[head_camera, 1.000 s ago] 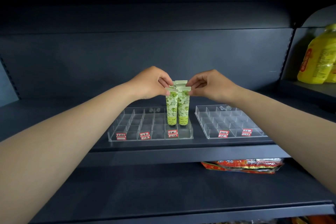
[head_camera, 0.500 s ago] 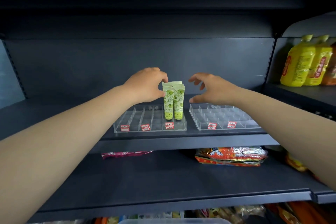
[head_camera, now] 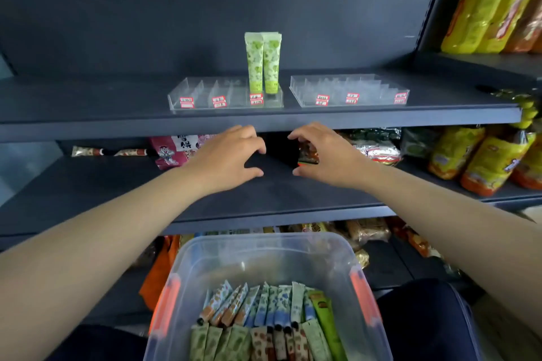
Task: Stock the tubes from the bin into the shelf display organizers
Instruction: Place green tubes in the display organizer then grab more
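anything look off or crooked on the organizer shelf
Nothing stands out. The green tubes stand upright, side by side, in the left organizer; the right organizer sits square and holds nothing. Both hands are empty, below the shelf.

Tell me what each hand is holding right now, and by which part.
Nothing. The left hand and right hand are both open and empty, below the shelf where the green tubes stand.
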`<action>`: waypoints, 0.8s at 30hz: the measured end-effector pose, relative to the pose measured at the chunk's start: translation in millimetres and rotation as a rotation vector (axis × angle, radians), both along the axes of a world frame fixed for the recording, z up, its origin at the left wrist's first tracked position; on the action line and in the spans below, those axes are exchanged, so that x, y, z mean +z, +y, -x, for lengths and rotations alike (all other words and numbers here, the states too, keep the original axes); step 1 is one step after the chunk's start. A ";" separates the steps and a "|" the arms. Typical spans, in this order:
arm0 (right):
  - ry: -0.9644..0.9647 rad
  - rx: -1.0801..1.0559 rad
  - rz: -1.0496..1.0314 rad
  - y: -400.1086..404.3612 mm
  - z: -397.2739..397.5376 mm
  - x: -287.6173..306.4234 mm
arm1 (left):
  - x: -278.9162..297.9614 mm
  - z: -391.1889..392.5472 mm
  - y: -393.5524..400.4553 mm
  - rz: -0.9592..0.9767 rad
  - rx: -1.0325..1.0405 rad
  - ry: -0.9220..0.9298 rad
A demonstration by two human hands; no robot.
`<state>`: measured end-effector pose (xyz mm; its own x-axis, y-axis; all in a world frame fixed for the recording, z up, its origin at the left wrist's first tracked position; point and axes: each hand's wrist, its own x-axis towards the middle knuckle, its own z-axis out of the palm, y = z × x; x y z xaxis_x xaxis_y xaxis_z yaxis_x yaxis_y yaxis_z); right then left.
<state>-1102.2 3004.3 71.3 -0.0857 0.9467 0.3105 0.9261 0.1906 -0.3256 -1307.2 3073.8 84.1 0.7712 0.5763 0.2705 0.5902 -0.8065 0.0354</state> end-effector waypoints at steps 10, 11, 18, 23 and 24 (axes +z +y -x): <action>0.052 -0.024 0.427 -43.3 1.2 -146.1 | -174.3 0.3 -37.3 0.476 0.078 0.167; 0.029 -0.040 0.477 -46.8 0.9 -161.2 | -189.8 1.5 -40.1 0.518 0.086 0.184; 0.063 -0.090 0.820 -64.5 1.8 -238.7 | -268.9 8.6 -60.1 0.739 0.152 0.228; -0.064 -0.098 1.053 -68.8 3.4 -262.2 | -296.2 -8.5 -72.0 0.831 0.120 0.256; -0.075 -0.102 1.088 -69.6 3.4 -266.1 | -300.7 -13.5 -73.7 0.858 0.115 0.253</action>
<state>-1105.6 2934.7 -194.9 0.0247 0.7147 -0.6990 0.9456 -0.2437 -0.2158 -1293.7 3000.1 -216.6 0.6740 0.5791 -0.4587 0.7379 -0.4978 0.4558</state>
